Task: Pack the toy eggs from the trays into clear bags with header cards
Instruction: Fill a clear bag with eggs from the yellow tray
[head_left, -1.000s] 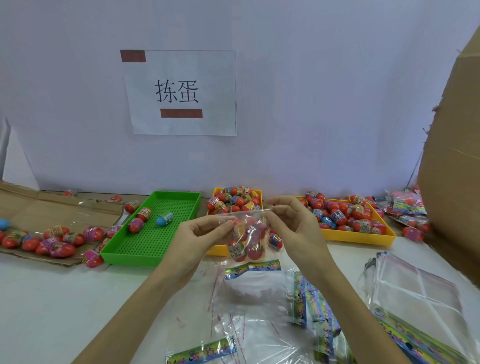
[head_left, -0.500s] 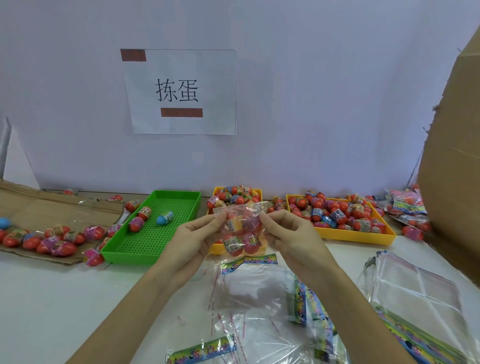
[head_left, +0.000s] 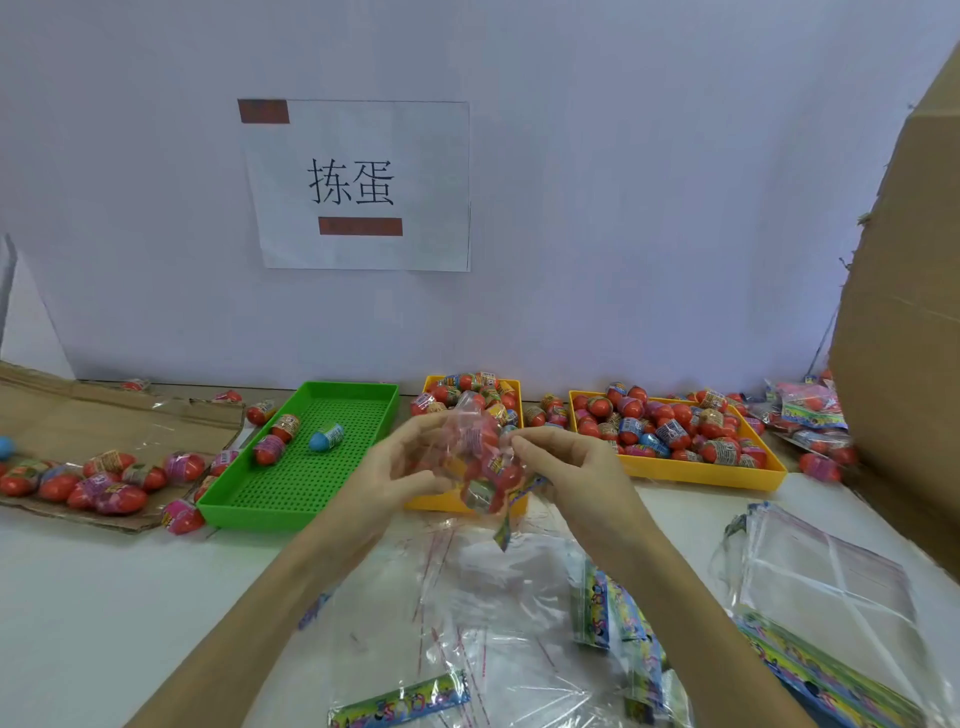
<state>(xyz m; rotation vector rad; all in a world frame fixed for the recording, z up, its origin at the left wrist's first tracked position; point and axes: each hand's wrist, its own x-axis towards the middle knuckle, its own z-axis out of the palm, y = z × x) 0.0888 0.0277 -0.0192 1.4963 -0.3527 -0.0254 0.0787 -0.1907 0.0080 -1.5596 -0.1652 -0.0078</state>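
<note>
left hand (head_left: 395, 467) bare; right hand (head_left: 571, 467) bare; forearms unsleeved

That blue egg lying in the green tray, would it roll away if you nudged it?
Probably, yes. The blue egg is rounded and lies on its side, so a push would likely roll it. The green tray has raised walls, which should stop it. It looks like smooth plastic, so perhaps slippery for fingers.

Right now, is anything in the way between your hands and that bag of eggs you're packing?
No. Both hands already hold the filled bag: the left hand grips its left side and the right hand pinches its right edge, above the table's pile of empty bags. Nothing visible sits between hands and bag.
</note>
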